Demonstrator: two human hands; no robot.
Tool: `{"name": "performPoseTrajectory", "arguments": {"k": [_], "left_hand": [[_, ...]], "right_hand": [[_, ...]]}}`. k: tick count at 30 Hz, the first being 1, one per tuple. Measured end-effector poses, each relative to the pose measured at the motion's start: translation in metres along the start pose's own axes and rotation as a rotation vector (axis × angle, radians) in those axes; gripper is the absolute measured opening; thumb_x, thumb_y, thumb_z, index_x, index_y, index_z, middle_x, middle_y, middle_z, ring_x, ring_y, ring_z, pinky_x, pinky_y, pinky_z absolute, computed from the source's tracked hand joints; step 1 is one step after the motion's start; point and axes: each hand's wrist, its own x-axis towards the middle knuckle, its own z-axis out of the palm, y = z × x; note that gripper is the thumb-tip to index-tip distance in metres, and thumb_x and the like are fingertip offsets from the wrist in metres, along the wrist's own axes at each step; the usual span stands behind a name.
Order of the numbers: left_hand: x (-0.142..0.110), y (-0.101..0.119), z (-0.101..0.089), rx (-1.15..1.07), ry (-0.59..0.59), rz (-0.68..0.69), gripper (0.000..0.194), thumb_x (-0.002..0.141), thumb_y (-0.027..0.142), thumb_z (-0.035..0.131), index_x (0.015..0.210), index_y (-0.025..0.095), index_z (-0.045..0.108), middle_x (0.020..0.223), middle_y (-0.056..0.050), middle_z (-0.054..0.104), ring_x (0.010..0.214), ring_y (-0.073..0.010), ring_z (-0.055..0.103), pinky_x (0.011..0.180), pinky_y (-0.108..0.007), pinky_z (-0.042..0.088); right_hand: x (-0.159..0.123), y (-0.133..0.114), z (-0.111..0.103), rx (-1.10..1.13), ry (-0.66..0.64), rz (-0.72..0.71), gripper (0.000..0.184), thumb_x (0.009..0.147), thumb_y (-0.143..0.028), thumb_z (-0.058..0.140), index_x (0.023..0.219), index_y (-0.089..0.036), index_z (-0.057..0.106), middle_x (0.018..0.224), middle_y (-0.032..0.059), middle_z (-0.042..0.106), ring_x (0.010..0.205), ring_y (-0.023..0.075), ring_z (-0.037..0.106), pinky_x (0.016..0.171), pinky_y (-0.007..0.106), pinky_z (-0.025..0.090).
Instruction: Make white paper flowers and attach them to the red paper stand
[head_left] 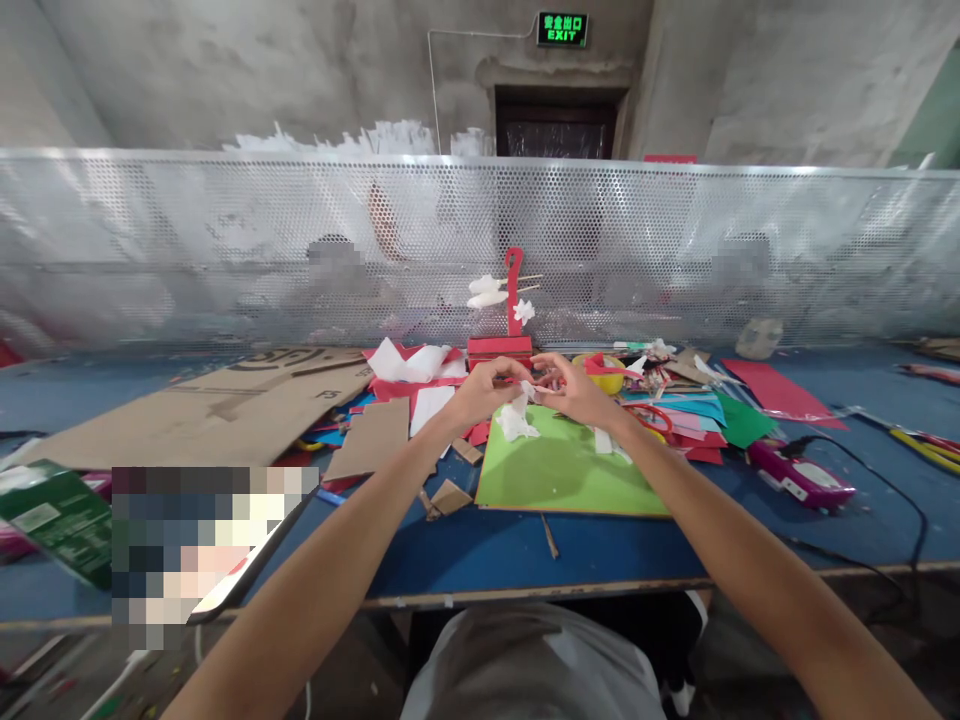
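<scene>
one thin, crumpled white piece (528, 391) is pinched in the right hand (574, 392); the left hand (487, 390) curls beside it, its grip unclear. below, a limp white scrap (516, 421) shows against the smooth lime-green sheet (585, 465). beyond, puffy white tufts (487, 298) and a ruffled white bloom (523, 312) are already at the red hooked upright (514, 272); the scrap sits apart, loose-looking.

Small white pc (528, 389), thin, btwn L hand (491, 388) & R hand (574, 390); crumpled white tissue (516, 421) just below, over green sheet's (577, 465) upper L; unclear if joined.
</scene>
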Motion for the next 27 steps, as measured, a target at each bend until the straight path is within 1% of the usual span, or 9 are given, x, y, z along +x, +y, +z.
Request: {"name": "performPoseTrajectory", "arguments": {"k": [1,3,6,8,11,16,22,27], "left_hand": [[0.000,-0.002,0.000,-0.040,0.003,-0.015,0.013,0.079,0.020,0.064,0.090,0.014,0.064,0.094,-0.007,0.066,0.083,-0.0137,0.062,0.078,-0.029,0.049],[0.001,-0.006,-0.001,-0.115,0.022,-0.039,0.014,0.079,0.024,0.065,0.089,0.014,0.062,0.086,-0.005,0.066,0.077,-0.0127,0.062,0.075,-0.028,0.049],[0.002,-0.010,0.000,-0.172,0.081,-0.055,0.016,0.078,0.025,0.066,0.087,0.014,0.058,0.080,-0.003,0.065,0.074,-0.0117,0.062,0.072,-0.027,0.049],[0.002,-0.010,0.001,-0.171,0.121,-0.062,0.017,0.078,0.024,0.067,0.086,0.015,0.056,0.080,-0.002,0.064,0.073,-0.0113,0.061,0.071,-0.025,0.049],[0.002,-0.008,0.003,-0.163,0.150,-0.073,0.017,0.077,0.021,0.066,0.088,0.015,0.055,0.082,-0.002,0.064,0.075,-0.0114,0.061,0.070,-0.024,0.048],[0.002,-0.003,0.004,-0.116,0.163,-0.085,0.017,0.077,0.016,0.065,0.091,0.015,0.055,0.084,-0.003,0.065,0.074,-0.0113,0.062,0.068,-0.025,0.049],[0.002,-0.010,0.005,0.007,0.152,-0.061,0.017,0.078,0.023,0.067,0.089,0.015,0.057,0.076,-0.002,0.064,0.067,-0.0107,0.059,0.062,-0.023,0.046],[0.004,-0.015,0.002,-0.003,0.182,-0.085,0.023,0.075,0.028,0.072,0.089,0.015,0.058,0.073,-0.001,0.065,0.065,-0.0116,0.060,0.061,-0.024,0.046]], "right_hand": [[0.000,0.000,0.000,0.015,-0.001,-0.009,0.046,0.081,-0.031,0.069,0.122,-0.023,0.052,0.131,0.0128,0.055,0.108,0.0213,0.059,0.082,0.035,0.055],[0.001,0.000,0.001,0.085,-0.023,-0.007,0.035,0.084,-0.028,0.065,0.117,-0.023,0.056,0.128,0.0115,0.059,0.114,0.0222,0.058,0.088,0.036,0.054],[0.001,-0.001,0.003,0.202,-0.078,0.078,0.024,0.089,-0.032,0.059,0.111,-0.022,0.060,0.109,0.0101,0.069,0.102,0.0215,0.066,0.085,0.035,0.055],[0.001,0.000,0.006,0.220,-0.098,0.132,0.026,0.088,-0.037,0.061,0.110,-0.022,0.061,0.102,0.0092,0.071,0.095,0.0213,0.068,0.082,0.034,0.056],[0.001,0.003,0.011,0.195,-0.108,0.148,0.029,0.083,-0.039,0.068,0.105,-0.021,0.064,0.100,0.0081,0.072,0.093,0.0217,0.069,0.082,0.034,0.055],[0.002,0.007,0.015,0.145,-0.075,0.156,0.021,0.079,-0.035,0.069,0.092,-0.018,0.065,0.092,0.0071,0.073,0.086,0.0206,0.069,0.078,0.033,0.053],[0.001,0.003,0.013,0.064,-0.029,0.152,0.024,0.077,-0.034,0.071,0.092,-0.017,0.065,0.084,0.0061,0.072,0.079,0.0192,0.068,0.072,0.031,0.051],[-0.001,-0.004,0.011,0.067,-0.030,0.167,0.028,0.076,-0.033,0.073,0.096,-0.017,0.063,0.087,0.0058,0.071,0.080,0.0178,0.067,0.072,0.030,0.052]]}}
